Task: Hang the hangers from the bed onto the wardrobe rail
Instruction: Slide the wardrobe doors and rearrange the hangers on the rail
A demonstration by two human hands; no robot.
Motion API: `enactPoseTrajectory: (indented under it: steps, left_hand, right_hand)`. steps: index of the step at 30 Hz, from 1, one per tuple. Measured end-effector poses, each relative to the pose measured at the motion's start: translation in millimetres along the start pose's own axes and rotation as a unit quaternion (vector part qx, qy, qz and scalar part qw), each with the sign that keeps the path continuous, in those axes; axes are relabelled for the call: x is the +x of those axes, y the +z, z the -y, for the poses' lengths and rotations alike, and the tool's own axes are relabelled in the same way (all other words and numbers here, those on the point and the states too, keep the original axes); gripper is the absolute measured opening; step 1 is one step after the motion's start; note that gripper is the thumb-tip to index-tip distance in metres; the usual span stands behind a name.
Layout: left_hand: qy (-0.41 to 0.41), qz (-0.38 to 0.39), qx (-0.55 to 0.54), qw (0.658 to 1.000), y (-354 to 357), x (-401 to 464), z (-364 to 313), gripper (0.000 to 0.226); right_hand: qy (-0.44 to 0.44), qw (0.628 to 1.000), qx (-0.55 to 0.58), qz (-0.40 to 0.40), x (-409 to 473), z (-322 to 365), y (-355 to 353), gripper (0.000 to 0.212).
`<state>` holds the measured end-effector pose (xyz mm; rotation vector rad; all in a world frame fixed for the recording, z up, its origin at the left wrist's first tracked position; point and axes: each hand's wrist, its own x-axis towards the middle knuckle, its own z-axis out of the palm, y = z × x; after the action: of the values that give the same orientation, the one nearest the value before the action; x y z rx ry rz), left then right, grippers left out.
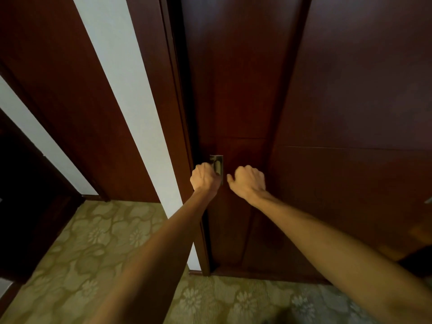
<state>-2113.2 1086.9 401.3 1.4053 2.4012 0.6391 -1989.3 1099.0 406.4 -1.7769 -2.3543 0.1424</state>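
A dark red-brown wardrobe with sliding doors [233, 90] fills the middle and right of the view. A recessed metal pull handle [217, 164] sits at the left edge of the left door. My left hand [204, 177] has its fingers curled into that handle. My right hand [247, 182] is just to the right of it, fingers curled against the door panel, holding nothing. A thin dark gap shows along the door's left edge. No hangers, bed or wardrobe rail are in view.
A second wardrobe door [362, 101] overlaps on the right, with a bit of metal handle [429, 200] at the frame edge. A white wall strip [131, 101] and a brown door panel [58, 90] stand left. Green floral carpet [93, 242] covers the floor.
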Motion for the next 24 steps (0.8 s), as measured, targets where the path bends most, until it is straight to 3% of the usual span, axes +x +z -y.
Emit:
enactPoseTrajectory:
  steps: [5,16,24]
  left_hand:
    - [-0.004,0.009,-0.008,1.0,0.7,2.9,1.3,0.013]
    - [0.012,0.034,0.011,0.999,1.3,2.3,2.2,0.02]
    - [0.04,0.05,-0.007,0.998,6.2,12.7,-14.2,0.024]
  right_hand:
    - [-0.008,0.999,-0.04,0.034,25.7,29.3,4.4,0.018]
    - [0.04,0.999,-0.012,0.022,30.1,19.6,11.9,0.021]
    - [0.06,0.998,0.005,-0.003,22.1,-2.8,6.4,0.036]
